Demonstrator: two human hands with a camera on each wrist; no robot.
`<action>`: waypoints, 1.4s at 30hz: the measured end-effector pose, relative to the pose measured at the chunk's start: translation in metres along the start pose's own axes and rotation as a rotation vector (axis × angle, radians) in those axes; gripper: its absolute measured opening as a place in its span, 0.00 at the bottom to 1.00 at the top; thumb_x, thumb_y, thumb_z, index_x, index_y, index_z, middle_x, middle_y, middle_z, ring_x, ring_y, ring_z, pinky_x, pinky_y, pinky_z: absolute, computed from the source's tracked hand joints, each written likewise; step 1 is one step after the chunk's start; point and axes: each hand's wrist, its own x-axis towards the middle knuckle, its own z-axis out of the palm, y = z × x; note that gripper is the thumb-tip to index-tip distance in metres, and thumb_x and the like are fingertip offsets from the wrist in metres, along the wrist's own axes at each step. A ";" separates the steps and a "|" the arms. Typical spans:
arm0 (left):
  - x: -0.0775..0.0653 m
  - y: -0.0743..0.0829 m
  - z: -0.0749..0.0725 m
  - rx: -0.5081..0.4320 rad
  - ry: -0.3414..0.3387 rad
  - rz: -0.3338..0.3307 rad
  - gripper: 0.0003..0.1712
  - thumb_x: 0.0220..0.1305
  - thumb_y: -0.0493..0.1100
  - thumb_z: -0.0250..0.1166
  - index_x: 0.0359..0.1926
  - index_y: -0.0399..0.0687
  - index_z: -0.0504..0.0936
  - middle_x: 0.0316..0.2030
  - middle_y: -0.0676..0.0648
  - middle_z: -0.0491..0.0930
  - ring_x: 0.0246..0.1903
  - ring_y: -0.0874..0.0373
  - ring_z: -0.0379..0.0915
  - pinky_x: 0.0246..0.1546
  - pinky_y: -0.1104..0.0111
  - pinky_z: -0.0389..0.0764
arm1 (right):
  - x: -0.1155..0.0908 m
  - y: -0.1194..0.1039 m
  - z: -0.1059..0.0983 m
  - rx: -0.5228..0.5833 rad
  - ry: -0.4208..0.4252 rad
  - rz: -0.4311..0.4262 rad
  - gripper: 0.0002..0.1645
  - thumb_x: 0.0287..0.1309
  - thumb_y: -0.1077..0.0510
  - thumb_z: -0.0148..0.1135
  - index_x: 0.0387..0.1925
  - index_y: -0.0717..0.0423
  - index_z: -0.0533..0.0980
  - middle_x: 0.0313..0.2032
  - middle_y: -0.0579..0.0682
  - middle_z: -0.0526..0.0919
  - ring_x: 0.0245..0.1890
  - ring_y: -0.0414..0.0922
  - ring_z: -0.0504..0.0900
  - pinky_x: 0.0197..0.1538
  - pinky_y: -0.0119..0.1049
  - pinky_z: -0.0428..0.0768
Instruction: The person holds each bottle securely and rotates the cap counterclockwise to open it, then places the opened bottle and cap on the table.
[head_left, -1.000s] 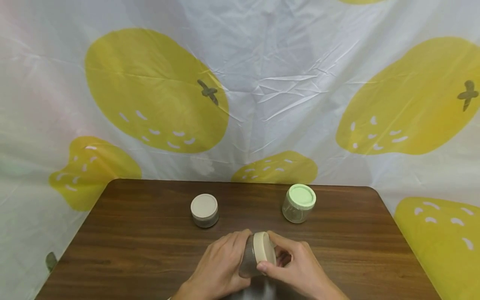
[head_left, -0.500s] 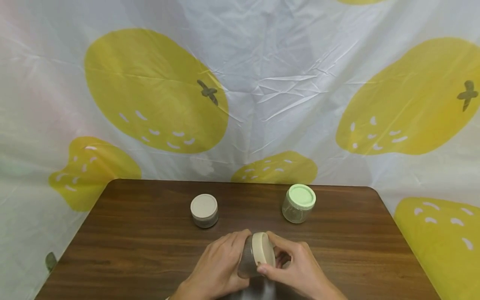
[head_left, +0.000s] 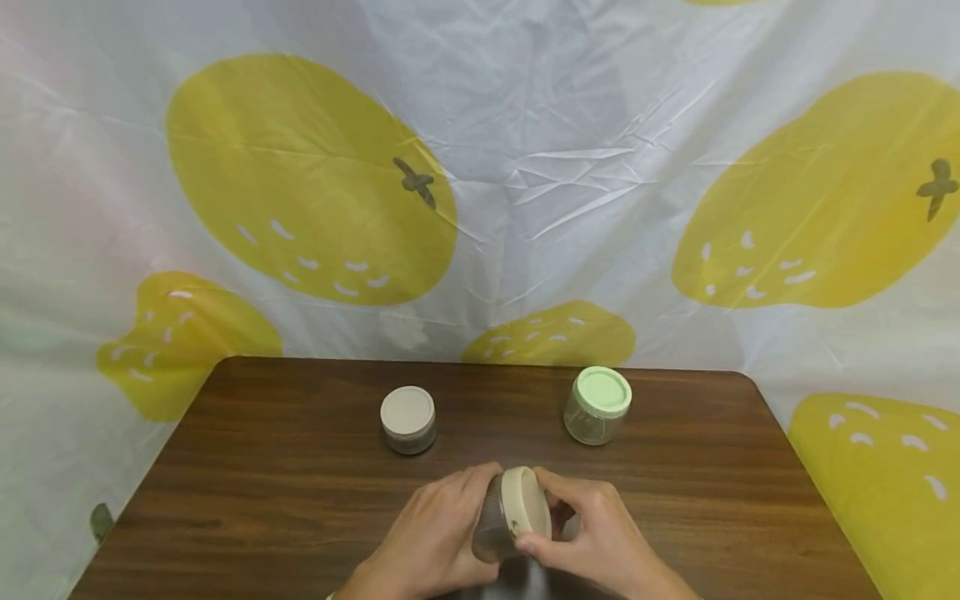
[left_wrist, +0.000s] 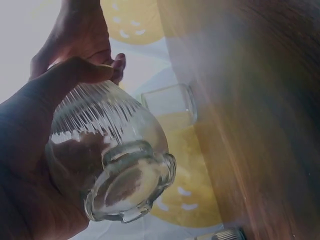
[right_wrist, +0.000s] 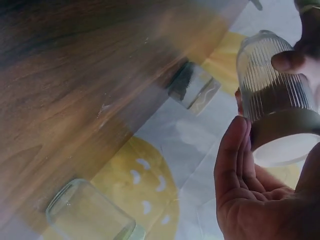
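A ribbed clear glass jar (left_wrist: 107,125) with a cream lid (head_left: 517,504) is held tilted above the near part of the table, its lid turned to the right. My left hand (head_left: 431,533) grips the jar's body, thumb on the near side and fingers behind. With thumb and fingers, my right hand (head_left: 600,533) holds the rim of the lid, which sits on the jar. A small dark mark shows on the lid's edge by the right thumb. In the left wrist view the jar's footed glass base (left_wrist: 132,185) points toward the camera.
On the brown wooden table (head_left: 262,475), a short jar with an off-white lid (head_left: 408,412) stands back left. A glass jar with a pale green lid (head_left: 602,393) is at the back right. A lemon-print curtain (head_left: 517,242) hangs behind the table.
The lid has turned slightly in the right fingers, and the dark mark has come into view beside the thumb. The jar has shifted a little left. The other two jars stay put.
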 end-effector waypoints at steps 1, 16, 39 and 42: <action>0.000 0.001 -0.001 -0.008 -0.006 -0.003 0.49 0.29 0.51 0.82 0.60 0.46 0.77 0.44 0.56 0.83 0.38 0.66 0.79 0.39 0.69 0.85 | 0.001 -0.002 0.001 -0.019 -0.008 0.003 0.29 0.58 0.40 0.77 0.56 0.49 0.80 0.30 0.34 0.83 0.29 0.25 0.79 0.32 0.20 0.78; 0.004 0.008 -0.011 -0.039 -0.040 -0.001 0.46 0.29 0.49 0.81 0.57 0.49 0.77 0.42 0.58 0.82 0.37 0.67 0.77 0.38 0.69 0.84 | -0.001 0.003 0.003 -0.040 0.044 -0.102 0.35 0.53 0.35 0.76 0.57 0.46 0.76 0.31 0.30 0.78 0.29 0.25 0.74 0.34 0.18 0.75; 0.004 0.011 -0.014 0.005 -0.039 -0.033 0.47 0.29 0.52 0.81 0.57 0.49 0.78 0.42 0.57 0.83 0.36 0.66 0.79 0.36 0.69 0.84 | 0.004 0.004 -0.004 -0.020 -0.024 -0.097 0.33 0.55 0.40 0.74 0.58 0.46 0.75 0.30 0.30 0.77 0.26 0.25 0.73 0.29 0.17 0.73; 0.004 0.011 -0.013 0.022 -0.019 -0.046 0.50 0.28 0.52 0.82 0.59 0.46 0.77 0.42 0.55 0.84 0.38 0.64 0.80 0.38 0.67 0.85 | 0.004 -0.004 -0.009 -0.066 -0.032 -0.028 0.27 0.59 0.39 0.71 0.55 0.45 0.76 0.29 0.29 0.78 0.25 0.24 0.73 0.27 0.16 0.70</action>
